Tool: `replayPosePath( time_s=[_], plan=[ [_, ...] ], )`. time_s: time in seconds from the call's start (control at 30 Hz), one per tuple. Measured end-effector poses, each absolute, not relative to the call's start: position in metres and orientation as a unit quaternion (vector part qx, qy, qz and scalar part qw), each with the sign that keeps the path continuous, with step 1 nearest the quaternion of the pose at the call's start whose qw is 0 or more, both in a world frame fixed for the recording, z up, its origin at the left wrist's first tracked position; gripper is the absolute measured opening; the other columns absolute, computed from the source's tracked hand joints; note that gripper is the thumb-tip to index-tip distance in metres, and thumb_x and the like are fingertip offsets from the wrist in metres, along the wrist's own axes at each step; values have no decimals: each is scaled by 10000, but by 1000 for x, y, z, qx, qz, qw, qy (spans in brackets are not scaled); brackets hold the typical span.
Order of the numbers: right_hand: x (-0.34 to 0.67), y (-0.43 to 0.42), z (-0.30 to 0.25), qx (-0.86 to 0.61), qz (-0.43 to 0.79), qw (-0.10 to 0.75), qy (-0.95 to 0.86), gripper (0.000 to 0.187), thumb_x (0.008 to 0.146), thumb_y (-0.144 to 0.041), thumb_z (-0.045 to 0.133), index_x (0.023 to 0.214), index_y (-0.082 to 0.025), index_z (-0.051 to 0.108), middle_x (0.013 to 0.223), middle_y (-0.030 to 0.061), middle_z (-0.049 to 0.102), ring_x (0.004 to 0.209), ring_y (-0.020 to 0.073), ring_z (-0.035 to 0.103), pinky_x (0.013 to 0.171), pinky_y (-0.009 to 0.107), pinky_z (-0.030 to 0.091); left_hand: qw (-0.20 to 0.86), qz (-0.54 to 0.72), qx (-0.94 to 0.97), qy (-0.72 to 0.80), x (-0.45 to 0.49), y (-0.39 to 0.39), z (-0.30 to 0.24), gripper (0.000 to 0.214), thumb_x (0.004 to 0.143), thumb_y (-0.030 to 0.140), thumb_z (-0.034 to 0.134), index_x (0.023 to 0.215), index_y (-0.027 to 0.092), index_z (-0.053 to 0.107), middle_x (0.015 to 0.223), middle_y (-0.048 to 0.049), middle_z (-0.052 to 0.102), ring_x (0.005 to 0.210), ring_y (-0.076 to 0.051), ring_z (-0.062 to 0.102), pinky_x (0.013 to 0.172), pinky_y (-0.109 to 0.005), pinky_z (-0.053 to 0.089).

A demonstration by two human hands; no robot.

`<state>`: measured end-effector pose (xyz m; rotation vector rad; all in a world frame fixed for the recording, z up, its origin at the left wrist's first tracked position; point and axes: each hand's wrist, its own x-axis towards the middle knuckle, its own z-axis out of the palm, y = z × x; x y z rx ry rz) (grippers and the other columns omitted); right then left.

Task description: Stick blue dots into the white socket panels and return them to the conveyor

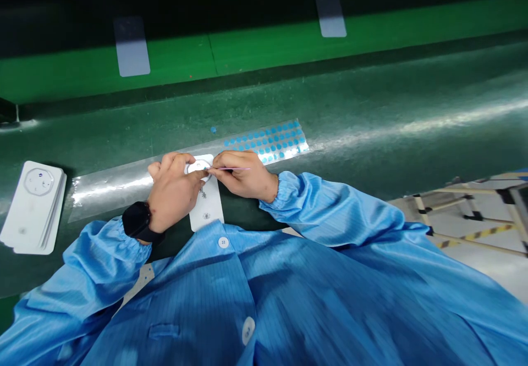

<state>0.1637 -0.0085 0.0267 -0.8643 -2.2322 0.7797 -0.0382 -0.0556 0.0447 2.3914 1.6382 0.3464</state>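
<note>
White plastic plate (206, 204) lies flat on the green counter (371, 116), near its front edge and a little left of the person's middle. Its long axis runs straight away from the body, tipped slightly, and its far end, bearing a round raised disc (198, 165), sits under both hands. The left hand (173, 193) is curled over that far end from the left side, fingers across the plate's edge; whether the thumb clamps it from beneath is hidden. A black watch (138, 222) circles that wrist. The right hand (243, 176) comes in from the right, its grip closed on a slender pick (233, 168), which lies almost level across the plate's long axis, one end reaching the disc. That hand is the nearer to the disc's right rim, and the pick's very tip is too fine to make out. Behind the hands, a clear film strip (111, 187) runs into a sheet of blue dots (268, 143). A stack of matching white plates (33, 206) sits by the counter's left side.
</note>
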Motion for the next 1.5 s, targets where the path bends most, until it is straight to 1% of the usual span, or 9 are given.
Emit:
replayPosePath(
  time_s=[0.5, 0.63, 0.83, 0.93, 1.03, 1.2, 1.3, 1.37, 1.5],
  plan=[
    [164, -6, 29, -334, 304, 314, -835, 226, 956, -321, 540, 758, -214, 562, 745, 47, 674, 697, 170, 626, 650, 298, 483, 109, 125, 808, 566, -41, -56, 42, 224, 904, 235, 627, 1026, 302, 802, 1284, -145, 555, 1191, -365, 458, 906, -544, 394],
    [162, -1, 26, -393, 440, 371, -717, 249, 893, -407, 648, 779, -200, 572, 708, 35, 685, 660, 168, 661, 622, 302, 528, 106, 130, 810, 562, -42, -55, 43, 193, 893, 246, 642, 1012, 294, 787, 1369, -136, 518, 1205, -367, 422, 932, -555, 418],
    [161, 21, 25, -395, 661, 493, -405, 484, 696, -531, 839, 822, -217, 492, 604, -39, 694, 554, 150, 711, 490, 223, 565, 186, 123, 791, 570, -50, -42, 50, 337, 833, 186, 678, 1166, 223, 635, 1188, -107, 581, 1162, -308, 500, 957, -501, 467],
    [161, 28, 28, -383, 690, 509, -342, 511, 633, -506, 885, 805, -219, 499, 556, -54, 683, 508, 140, 701, 442, 190, 548, 194, 184, 782, 563, -62, -7, 62, 367, 801, 190, 682, 1157, 216, 598, 1149, -75, 533, 1112, -246, 537, 993, -429, 479],
    [160, 28, 29, -368, 714, 496, -330, 506, 615, -494, 900, 785, -213, 515, 554, -37, 697, 487, 137, 693, 430, 184, 549, 129, 253, 769, 572, -75, 59, 82, 339, 775, 180, 684, 1106, 211, 619, 1149, -70, 522, 1166, -252, 521, 1074, -428, 437],
    [157, 28, 29, -350, 737, 480, -323, 527, 583, -508, 916, 761, -205, 523, 552, -21, 699, 483, 139, 691, 431, 191, 553, 36, 311, 672, 671, -95, 179, 119, 457, 741, 89, 627, 1193, 161, 605, 1347, -127, 487, 1248, -273, 516, 1149, -445, 370],
    [155, 29, 30, -347, 747, 472, -313, 563, 546, -529, 923, 751, -200, 514, 545, -21, 695, 473, 132, 681, 436, 191, 548, -3, 294, 601, 743, -121, 207, 127, 428, 792, 204, 652, 1205, 124, 572, 1362, -123, 497, 1319, -342, 454, 1144, -512, 350],
    [154, 30, 30, -346, 752, 463, -318, 554, 556, -520, 919, 753, -195, 515, 540, -14, 694, 469, 125, 674, 447, 189, 544, 4, 187, 577, 795, -145, 203, 125, 426, 803, 414, 686, 1097, 129, 566, 1235, -95, 566, 1325, -394, 428, 1097, -563, 377],
    [152, 30, 30, -348, 750, 451, -335, 491, 612, -469, 900, 755, -185, 526, 548, -5, 693, 471, 119, 667, 466, 192, 539, 51, 113, 624, 771, -188, 177, 113, 475, 691, 555, 752, 748, 170, 479, 839, -67, 608, 1135, -421, 559, 971, -637, 444]
  ],
)
